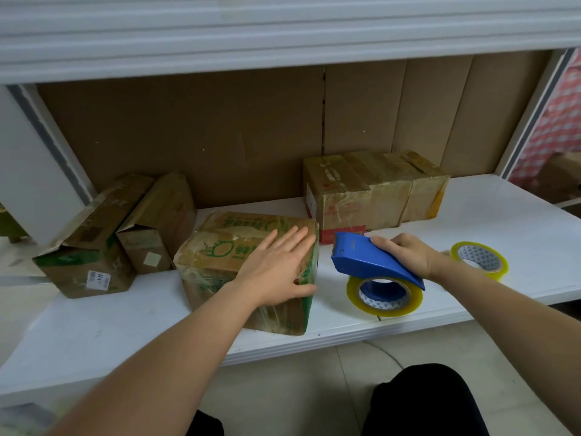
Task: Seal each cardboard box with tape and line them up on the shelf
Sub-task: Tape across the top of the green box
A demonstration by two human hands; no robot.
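The green-printed box (248, 272) sits near the shelf's (471, 215) front edge, the left hand (276, 265) pressing flat on its top, fingers straight. The right hand (405, 253) grips the blue tape dispenser (371, 262) just beside it. Keep the flaps pinned while taping; the seam looks already taped, though glare obscures it. Taped boxes (374, 190) stand at the back edge, unsealed boxes (119, 234) toward the left end, a spare roll (479, 259) at the right.
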